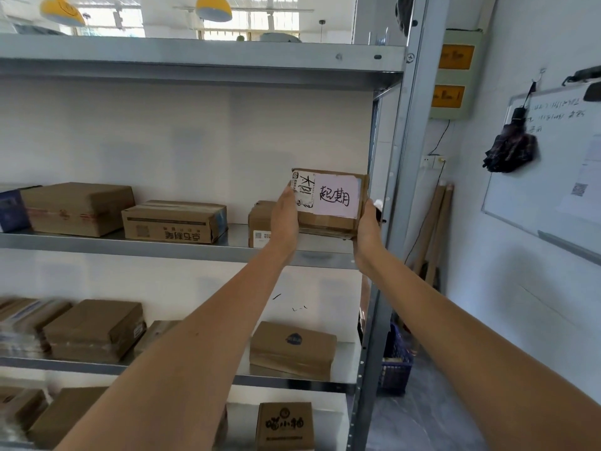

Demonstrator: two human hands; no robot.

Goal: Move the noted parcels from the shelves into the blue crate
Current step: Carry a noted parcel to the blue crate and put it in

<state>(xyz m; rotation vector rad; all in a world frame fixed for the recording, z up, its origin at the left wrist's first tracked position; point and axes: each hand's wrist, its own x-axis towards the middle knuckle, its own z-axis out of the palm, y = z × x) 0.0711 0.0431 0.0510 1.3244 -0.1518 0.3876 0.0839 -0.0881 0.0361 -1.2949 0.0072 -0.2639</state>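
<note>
Head view: noted parcel [330,203] between hands

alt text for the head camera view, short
Both hands, left hand and right hand, hold a cardboard parcel with a pink handwritten note at a metal shelf of boxes. A blue crate sits on the floor, right.

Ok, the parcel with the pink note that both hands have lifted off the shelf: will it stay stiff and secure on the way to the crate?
Probably stiff: the parcel with the pink note is a taped cardboard box keeping its shape between the left hand and right hand. Likely light, since it is held at arm's length by its sides. The note might peel loose if rubbed.
</note>
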